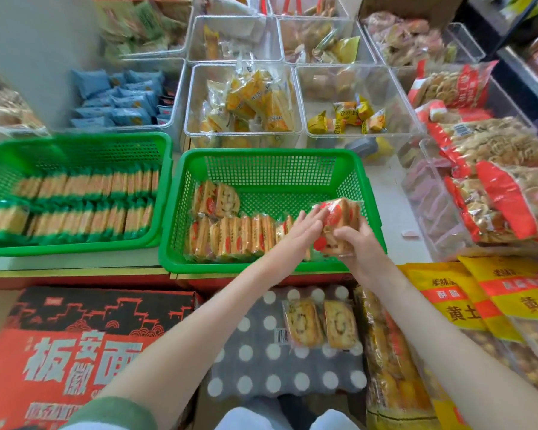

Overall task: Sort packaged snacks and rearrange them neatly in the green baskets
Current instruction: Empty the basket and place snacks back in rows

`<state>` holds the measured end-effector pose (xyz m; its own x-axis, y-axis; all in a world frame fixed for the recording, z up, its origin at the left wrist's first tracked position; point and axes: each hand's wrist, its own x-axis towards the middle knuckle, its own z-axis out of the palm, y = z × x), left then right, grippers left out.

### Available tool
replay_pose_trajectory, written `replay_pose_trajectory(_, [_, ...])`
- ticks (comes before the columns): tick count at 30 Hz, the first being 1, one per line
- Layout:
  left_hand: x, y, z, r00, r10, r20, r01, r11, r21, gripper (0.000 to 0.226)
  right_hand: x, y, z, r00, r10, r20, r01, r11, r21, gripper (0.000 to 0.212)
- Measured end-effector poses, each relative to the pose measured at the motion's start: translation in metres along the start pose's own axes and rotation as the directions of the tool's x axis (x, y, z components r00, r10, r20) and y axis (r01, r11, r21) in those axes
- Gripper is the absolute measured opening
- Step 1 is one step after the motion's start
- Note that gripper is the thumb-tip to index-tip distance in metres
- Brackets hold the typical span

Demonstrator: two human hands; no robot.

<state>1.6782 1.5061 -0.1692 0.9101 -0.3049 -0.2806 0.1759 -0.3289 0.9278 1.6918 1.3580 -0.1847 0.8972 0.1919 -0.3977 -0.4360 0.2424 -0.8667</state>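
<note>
Snack packets (339, 226) with red-printed clear wrappers were held in a small stack over the right end of the middle green basket (271, 159). The stack was gripped from below and from the side by the right hand (356, 248), its fingers curled round the wrappers, while the left hand (308, 226) was laid flat against the stack's left face with its fingers stretched out — the bundle was pressed between the two hands. Inside the same basket a row of like packets (230, 235) was stood on edge along the near wall, and a few more (216, 200) were leaned at the left behind that row; the far right part of the basket floor was left bare. A second green basket (75, 144), just to the left, was filled with two tidy rows of green-edged packets (84, 197). Two wrapped swirl-patterned cakes (322, 325) were seen on a grey polka-dot cloth (255, 361) below the arms. Clear plastic bins (243, 100) of yellow-wrapped snacks were ranged behind the baskets.
</note>
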Motion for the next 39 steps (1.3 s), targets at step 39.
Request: replay_pose_trajectory(39, [0.022,-0.083,-0.046,0.935,-0.301,0.19,0.003,0.54,0.842,0.115,0.063,0.041,0.005,0.926,0.373,-0.057,-0.045,-0.04,-0.998,0.07])
